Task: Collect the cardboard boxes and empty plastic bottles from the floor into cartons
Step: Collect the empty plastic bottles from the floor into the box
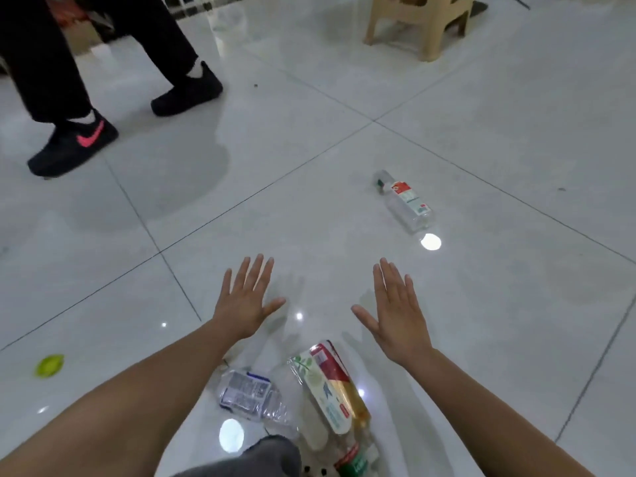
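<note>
On the floor (309, 166), the far bottle (407, 204) lies at 1 o'clock, beyond the right hand (395, 311). At 6 o'clock, between the forearms, the left near bottle (247, 394) lies beside the right near bottle (330, 390). A stool (423, 22) stands farther back at 1 o'clock.

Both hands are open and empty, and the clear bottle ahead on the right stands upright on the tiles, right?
Not quite: the head view shows the clear bottle lying on its side on the tiles, not upright. The left hand and right hand are open and empty, as you said.
</note>
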The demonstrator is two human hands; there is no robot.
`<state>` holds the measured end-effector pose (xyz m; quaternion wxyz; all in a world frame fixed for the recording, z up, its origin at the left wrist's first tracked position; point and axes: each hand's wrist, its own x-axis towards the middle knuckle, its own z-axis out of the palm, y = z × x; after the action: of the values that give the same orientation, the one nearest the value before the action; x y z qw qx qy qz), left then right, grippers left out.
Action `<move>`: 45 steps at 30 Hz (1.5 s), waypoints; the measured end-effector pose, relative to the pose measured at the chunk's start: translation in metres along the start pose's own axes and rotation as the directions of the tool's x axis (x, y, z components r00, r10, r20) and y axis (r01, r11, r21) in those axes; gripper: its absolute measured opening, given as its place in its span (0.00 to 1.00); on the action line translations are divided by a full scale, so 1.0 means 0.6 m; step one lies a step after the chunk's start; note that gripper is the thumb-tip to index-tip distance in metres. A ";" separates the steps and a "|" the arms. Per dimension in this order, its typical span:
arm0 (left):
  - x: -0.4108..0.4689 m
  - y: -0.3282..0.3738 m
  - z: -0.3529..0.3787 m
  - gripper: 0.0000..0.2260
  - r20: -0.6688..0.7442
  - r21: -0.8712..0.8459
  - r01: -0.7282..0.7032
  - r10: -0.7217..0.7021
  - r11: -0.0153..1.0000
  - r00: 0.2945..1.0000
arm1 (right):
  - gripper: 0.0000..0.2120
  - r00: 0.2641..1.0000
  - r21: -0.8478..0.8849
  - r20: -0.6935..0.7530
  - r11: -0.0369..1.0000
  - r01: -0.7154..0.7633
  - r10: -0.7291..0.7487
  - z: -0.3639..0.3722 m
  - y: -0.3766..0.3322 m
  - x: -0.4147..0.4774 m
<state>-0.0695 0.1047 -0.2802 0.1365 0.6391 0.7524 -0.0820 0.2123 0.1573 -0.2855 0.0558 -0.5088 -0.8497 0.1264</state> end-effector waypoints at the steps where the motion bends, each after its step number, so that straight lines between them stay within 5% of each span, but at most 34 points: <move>1: 0.001 -0.011 -0.007 0.48 -0.008 -0.003 0.015 -0.015 1.000 1.000 | 0.48 1.000 0.013 0.017 1.000 0.005 -0.006 0.002 -0.003 -0.004; 9: -0.021 -0.005 0.020 0.42 0.060 -0.085 -0.280 0.286 0.956 0.956 | 0.46 0.968 -0.014 0.250 1.000 0.020 -0.016 0.061 -0.004 -0.026; 20: -0.051 -0.078 0.050 0.52 0.291 -0.016 -0.139 0.138 0.990 0.947 | 0.53 0.911 0.038 0.358 0.978 0.205 -0.205 0.104 -0.065 -0.009; 27: -0.077 -0.110 0.055 0.60 0.365 -0.097 0.038 0.000 0.995 0.931 | 0.29 0.815 0.272 0.543 0.961 0.057 -0.203 0.108 -0.102 0.012; 37: -0.075 -0.104 0.048 0.55 0.468 -0.128 0.151 -0.075 0.980 0.881 | 0.23 0.954 0.370 0.291 0.912 -0.176 0.066 0.096 -0.077 0.048; 45: -0.060 -0.085 0.056 0.51 0.453 -0.069 0.094 -0.053 0.993 0.890 | 0.35 0.917 0.413 0.200 0.819 -0.398 0.345 0.076 -0.051 0.062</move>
<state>-0.1112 0.0519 -0.3037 0.3323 0.5672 0.7267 -0.1995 0.1583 0.1693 -0.3222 0.0955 -0.6299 -0.6839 0.3556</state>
